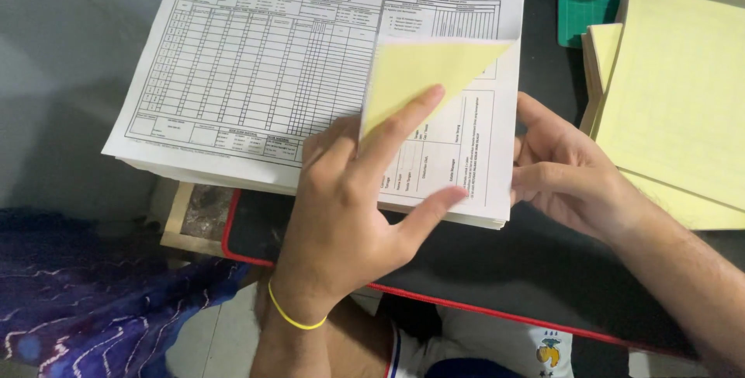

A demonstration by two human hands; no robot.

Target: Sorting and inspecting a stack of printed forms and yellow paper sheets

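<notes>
Left hand [349, 192] lay spread on the stack of printed forms [256, 67], fingers loosely extended, index and thumb pinching up the top sheet's corner so its yellow underside [419, 75] folded back; yellow band [295, 317] on that wrist. Right hand [563, 168] was half curled at the stack's right edge, fingertips touching the sheet edges, not gripping anything I could make out. The stack sat mid-frame on a dark surface [497, 269] with a red rim, its near edge overhanging a wooden frame [180, 223] on the left. Just right of the right hand, stacks of plain yellow paper [683, 91], cut off by the frame edge. Green mat [582, 13] behind, mostly hidden. Top edge showed a clear plastic item, too cropped to identify. Purple patterned cloth [85, 293] lower left, pale floor tile [217, 339] below, grey wall at left.
</notes>
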